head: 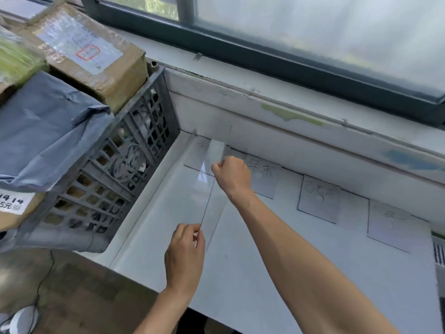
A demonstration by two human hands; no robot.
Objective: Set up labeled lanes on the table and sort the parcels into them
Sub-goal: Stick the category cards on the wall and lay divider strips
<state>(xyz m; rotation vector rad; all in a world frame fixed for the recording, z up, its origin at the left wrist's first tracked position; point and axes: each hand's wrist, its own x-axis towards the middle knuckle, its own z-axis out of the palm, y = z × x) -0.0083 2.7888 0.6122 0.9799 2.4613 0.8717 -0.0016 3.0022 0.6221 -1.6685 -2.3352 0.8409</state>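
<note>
- Table [265, 273]: a white top set against a white wall, below a pale window sill [289, 97]. Above the sill runs a dark-framed window [240, 51] with frosted glass.
- Floor [72, 297]: brown, seen past the table's near left corner, with a thin dark cable lying on it.
- Crate [115, 160]: grey latticed plastic, standing against the table's left edge and heaped with parcels. A taped cardboard box [91, 51] sits at its far side, and a grey mailer bag [48, 131] hangs over its near rim.
- Paper labels: four handwritten sheets lie in a row along the table's far edge. The first label [198, 153] is near the far left corner, then come the second label [263, 175], the third label [320, 198] and the fourth label [390, 225] toward the right edge.
- Tape strip [214, 201]: clear, pulled taut between my hands. It runs from the first label toward the table's near edge; I cannot tell whether it touches the top.
- Left hand [185, 251]: fingers curled, with thumb and forefinger pinching the strip's near end.
- Right hand [231, 174]: clenched on the strip's far part, knuckles up, between the first and second labels.
</note>
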